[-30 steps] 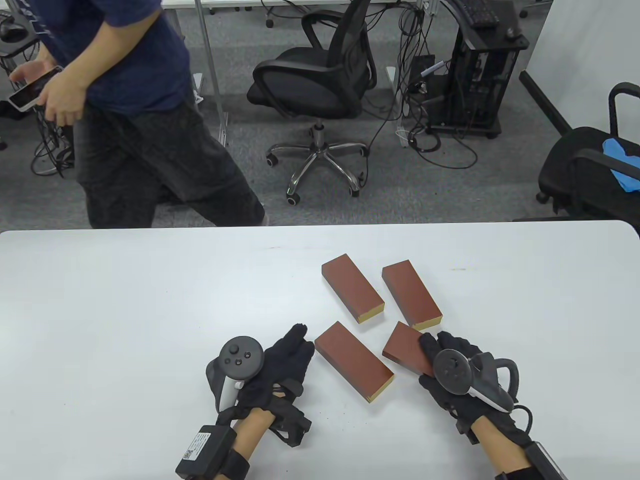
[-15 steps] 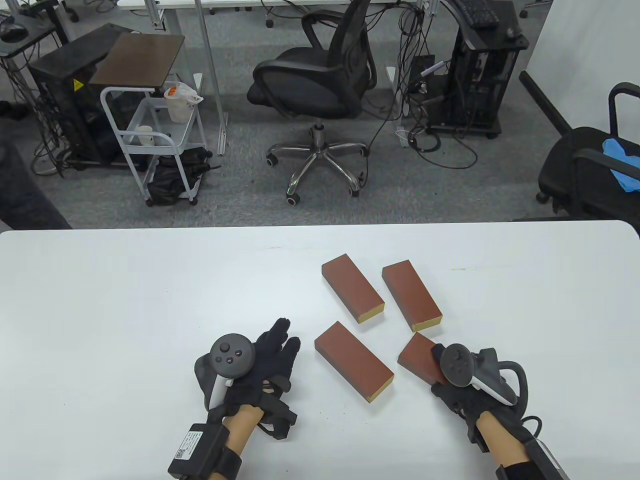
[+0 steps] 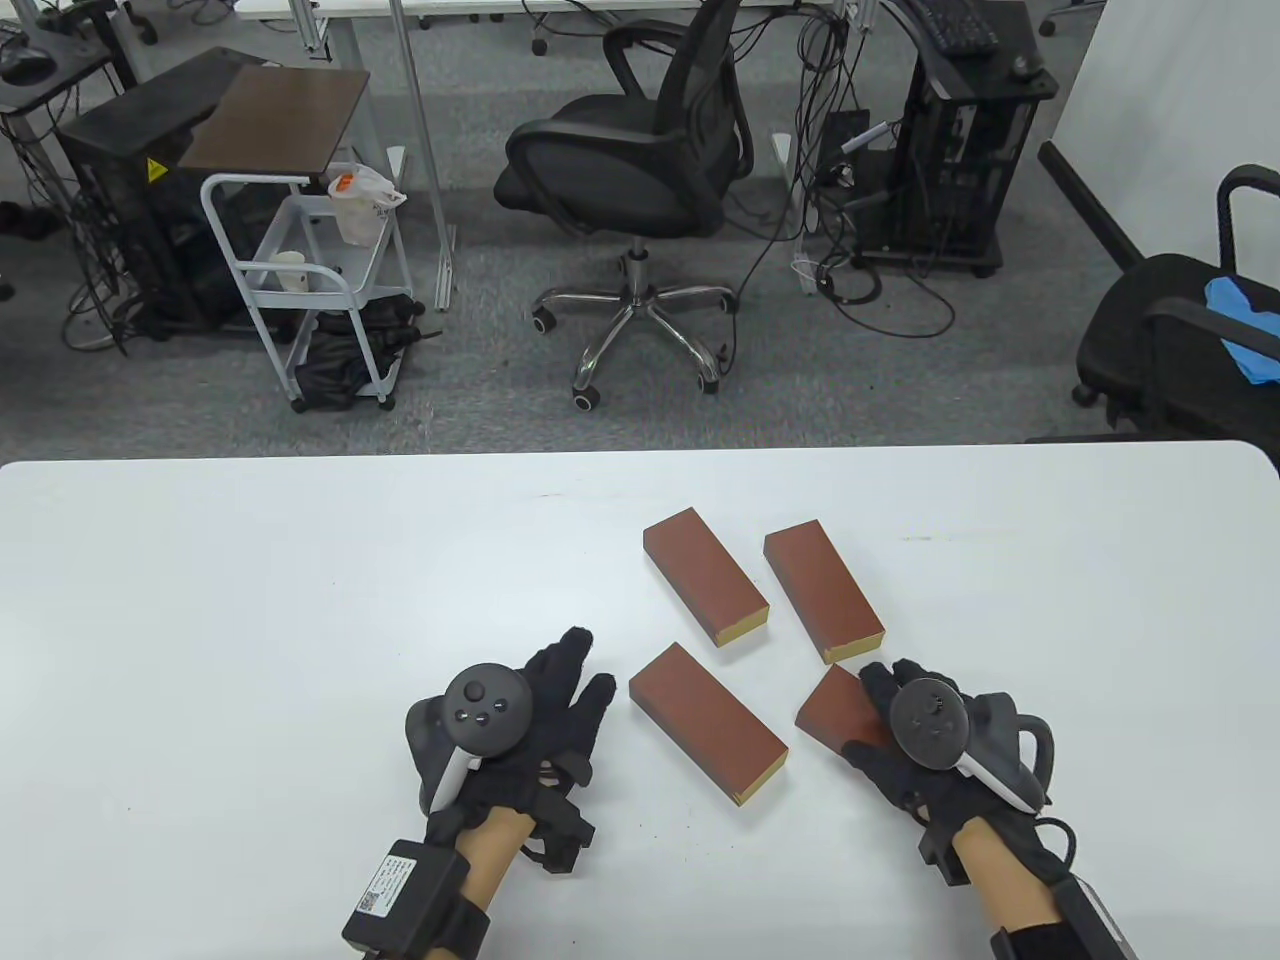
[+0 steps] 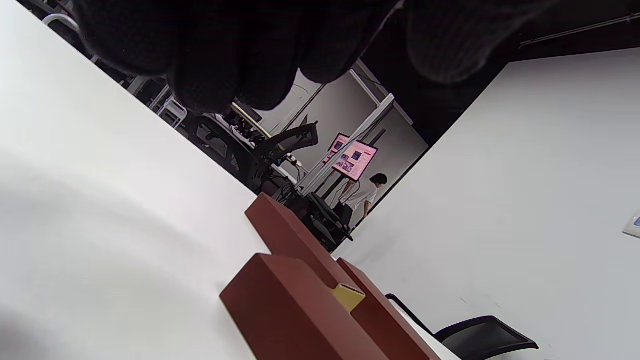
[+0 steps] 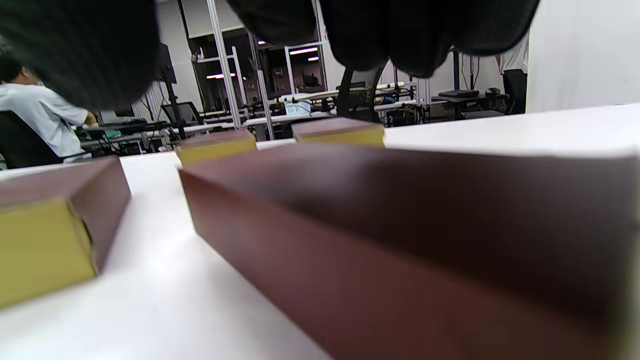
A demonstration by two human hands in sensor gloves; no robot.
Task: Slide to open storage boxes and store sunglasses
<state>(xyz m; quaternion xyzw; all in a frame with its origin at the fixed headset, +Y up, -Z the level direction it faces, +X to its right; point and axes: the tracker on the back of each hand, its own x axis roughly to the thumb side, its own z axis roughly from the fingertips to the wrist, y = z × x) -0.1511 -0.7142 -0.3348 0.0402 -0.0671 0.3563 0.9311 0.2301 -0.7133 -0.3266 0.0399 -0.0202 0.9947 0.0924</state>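
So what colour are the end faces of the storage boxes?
Mustard yellow, against reddish-brown sleeves; it shows best in the right wrist view, on the near-left box's end face.

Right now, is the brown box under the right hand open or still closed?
Cannot tell. The right hand covers the near end of that box, where its drawer would slide out. No sunglasses show anywhere on the table.

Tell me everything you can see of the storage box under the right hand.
The storage box is a reddish-brown rectangular sleeve with a smooth, matte top, lying flat on the white table, nearest the front right of four alike. It sits diagonally, its far corner pointing toward the box behind it without touching. The right hand covers its near end, fingers on top; how firmly it grips is unclear. It looks closed; its near end is hidden.
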